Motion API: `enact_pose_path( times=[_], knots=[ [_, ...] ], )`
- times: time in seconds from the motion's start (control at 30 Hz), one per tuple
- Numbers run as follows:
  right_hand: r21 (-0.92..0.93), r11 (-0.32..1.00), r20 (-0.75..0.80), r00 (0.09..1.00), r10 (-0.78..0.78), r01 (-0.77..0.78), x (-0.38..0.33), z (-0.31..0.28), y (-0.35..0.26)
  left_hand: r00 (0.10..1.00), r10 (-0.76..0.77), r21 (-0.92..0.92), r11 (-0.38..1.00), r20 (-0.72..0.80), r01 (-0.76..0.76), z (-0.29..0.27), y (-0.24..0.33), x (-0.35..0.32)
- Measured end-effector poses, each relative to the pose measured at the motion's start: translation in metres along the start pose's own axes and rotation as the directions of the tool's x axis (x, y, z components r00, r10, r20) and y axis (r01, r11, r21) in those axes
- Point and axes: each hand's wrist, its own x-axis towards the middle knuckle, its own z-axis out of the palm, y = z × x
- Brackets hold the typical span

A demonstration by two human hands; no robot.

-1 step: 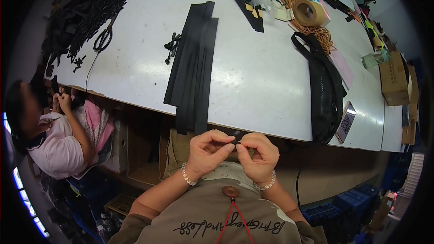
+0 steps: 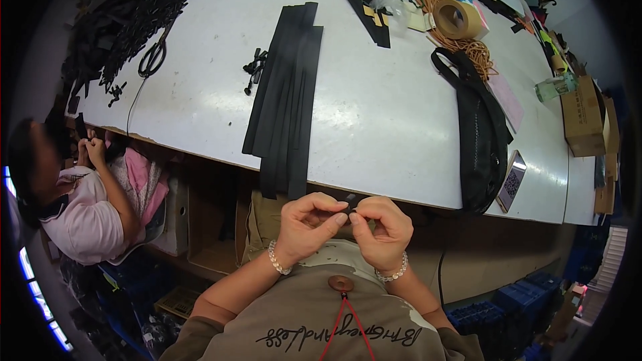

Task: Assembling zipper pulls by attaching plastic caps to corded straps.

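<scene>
Just off the table's near edge, my left hand [image 2: 309,226] and my right hand [image 2: 381,228] meet in front of my body. Both are closed, thumbs and forefingers pinching one small black piece [image 2: 352,198] between them. Fingertips cover most of it, so its exact kind is hard to make out. Long flat black strips [image 2: 286,93] lie in an overlapping stack just beyond my left hand, their near ends hanging over the edge. Several small black parts [image 2: 255,67] sit in a little heap against the stack's left side.
On the white table [image 2: 388,120] a black bag [image 2: 483,147] and a phone [image 2: 512,180] lie at right. Tape [image 2: 456,19] and orange cord [image 2: 478,53] are behind. Scissors [image 2: 153,59] and black pieces [image 2: 144,23] lie far left. A co-worker [image 2: 90,220] sits at left, hands raised.
</scene>
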Motion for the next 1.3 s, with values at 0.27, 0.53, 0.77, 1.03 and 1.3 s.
enact_pose_path(
  times=[0.27,0.53,0.77,1.03,1.3],
  knots=[
    [0.344,0.877,0.102,0.942,0.319,-0.335,-0.005,-0.002,0.002,0.999,-0.045,0.083,0.995,-0.013,0.046,0.006,0.020,0.007],
    [0.334,0.896,0.109,0.956,0.273,-0.294,-0.007,-0.003,0.003,0.994,-0.107,0.195,0.975,0.007,0.104,0.005,0.034,0.011],
    [0.283,0.942,0.132,0.980,0.149,-0.181,-0.004,-0.006,0.005,0.985,-0.172,0.160,0.972,-0.019,0.172,0.003,0.034,0.011],
    [0.273,0.940,0.133,0.976,0.174,-0.205,-0.006,-0.005,0.003,0.985,-0.162,0.208,0.963,-0.054,0.169,0.006,0.040,0.013],
    [0.228,0.959,0.127,0.981,0.143,-0.169,-0.006,-0.002,0.006,0.991,-0.136,0.443,0.888,-0.001,0.122,0.007,0.051,0.012]
  ],
)
